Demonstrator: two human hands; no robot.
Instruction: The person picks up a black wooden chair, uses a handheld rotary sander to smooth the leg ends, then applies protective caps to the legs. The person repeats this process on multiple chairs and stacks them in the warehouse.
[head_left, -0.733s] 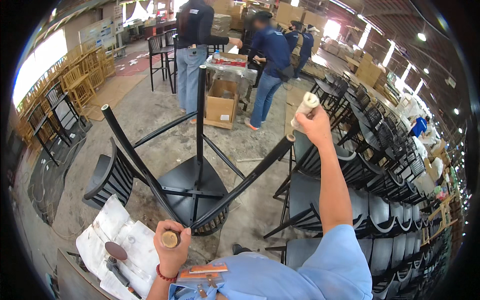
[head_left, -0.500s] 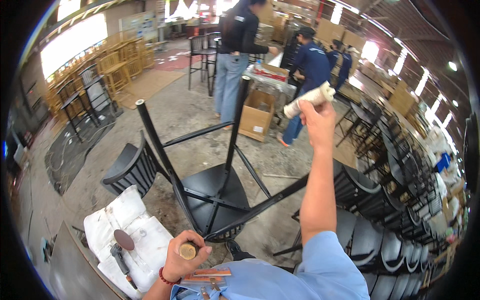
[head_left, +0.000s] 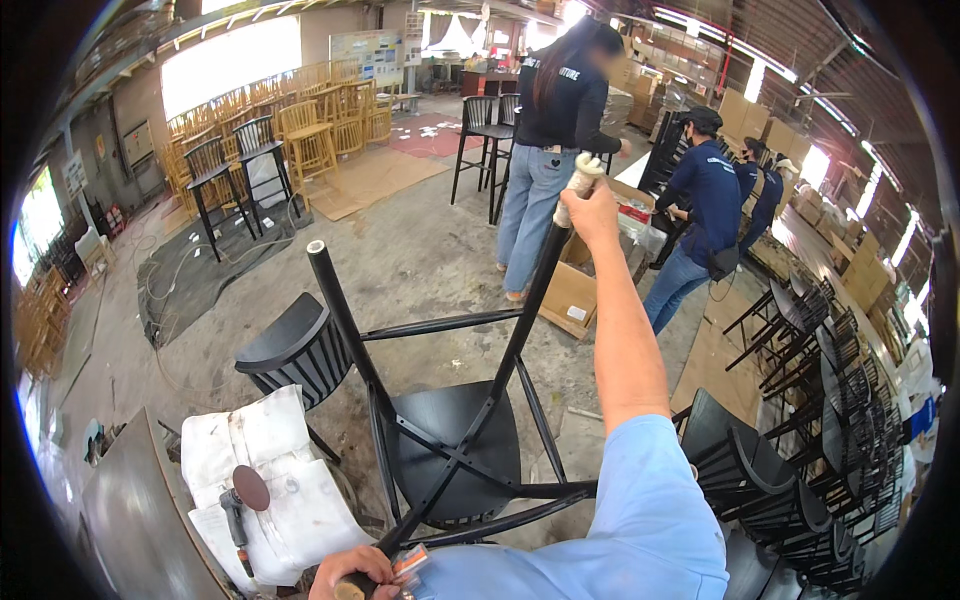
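Observation:
A black wooden bar stool stands upside down in front of me, its legs pointing up and toward me. My left hand is closed around the end of its near leg, where a bare wood tip shows. With my arm stretched out, my right hand grips a cream-coloured roll at the top of the far right leg. Whether the roll is wrapped around that leg end or only pressed against it, I cannot tell. The far left leg has a pale end and nothing touches it.
To the left, a sander with a round brown disc lies on white padding beside a dark tabletop. Behind it is another black chair. Black stools line the right. A carton and several people are ahead.
My right hand has brought the roll from the air beside the stool to the far right leg's end. My left hand stays on the near leg, now lower in view. The view has turned left.

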